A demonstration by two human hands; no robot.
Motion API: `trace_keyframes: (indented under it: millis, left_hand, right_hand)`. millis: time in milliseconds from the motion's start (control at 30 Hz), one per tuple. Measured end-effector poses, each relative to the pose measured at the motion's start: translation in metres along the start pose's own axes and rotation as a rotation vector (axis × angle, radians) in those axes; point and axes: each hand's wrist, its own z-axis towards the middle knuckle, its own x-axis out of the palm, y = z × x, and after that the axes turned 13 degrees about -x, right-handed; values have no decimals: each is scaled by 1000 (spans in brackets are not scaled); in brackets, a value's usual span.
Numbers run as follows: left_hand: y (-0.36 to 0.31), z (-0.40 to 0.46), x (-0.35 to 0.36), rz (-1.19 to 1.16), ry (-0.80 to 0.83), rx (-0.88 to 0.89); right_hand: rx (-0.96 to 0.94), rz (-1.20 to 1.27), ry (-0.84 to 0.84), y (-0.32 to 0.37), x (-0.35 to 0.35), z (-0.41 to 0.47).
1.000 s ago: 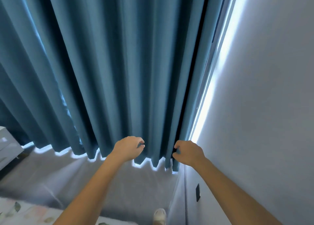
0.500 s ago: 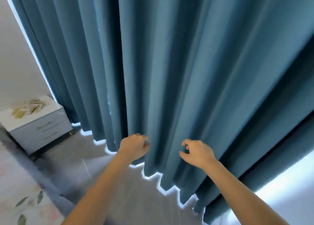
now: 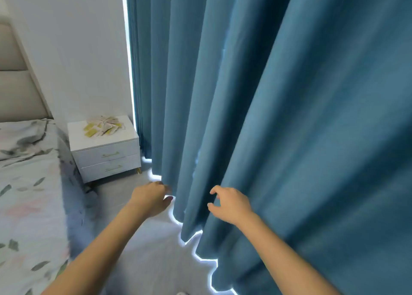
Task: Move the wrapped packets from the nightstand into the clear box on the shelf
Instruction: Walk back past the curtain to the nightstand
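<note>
bed (image 3: 26, 183): at the left edge, under a floral-print cover; padded beige headboard (image 3: 15, 89) upright behind it, against the white wall.
nightstand (image 3: 104, 152): white, two drawers with gold handles, just beside the bed's right side, close to the curtain's left edge.
wrapped packets (image 3: 103, 126): loose heap of white and yellow packets on the nightstand top, toward its back edge and right of centre, overlapping one another; count not readable.
clear box: out of view, shelf likewise.
floor (image 3: 142, 261): grey, between bed and curtain, with a bright line of daylight along the curtain hem.
left hand (image 3: 150, 200): raised in front of the curtain's lower folds, back of the hand toward the camera; fingers curled forward, tips at or just short of the fabric; thumb (image 3: 168, 199) out to the right; contact with the cloth not readable, hold on anything impossible to tell.
right hand (image 3: 229, 203): right of the left hand, apart from it, in front of a curtain fold; fingers (image 3: 213, 191) loosely bent and spread, thumb and forefinger parted in an open curve, nothing between them.
curtain (image 3: 278, 105): blue, heavy pleats filling the centre and right, hanging down to just above the floor.
</note>
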Motion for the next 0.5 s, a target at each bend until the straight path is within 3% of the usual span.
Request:
trace_keyframes:
  millis: [200, 500]
  left_hand:
    - [69, 119, -45, -102, -65, -142]
    - [214, 260, -76, -159, 14, -367]
  right_hand:
    - [-161, -29, 57, 14, -17, 185]
    - [-345, -28, 130, 77, -15, 415]
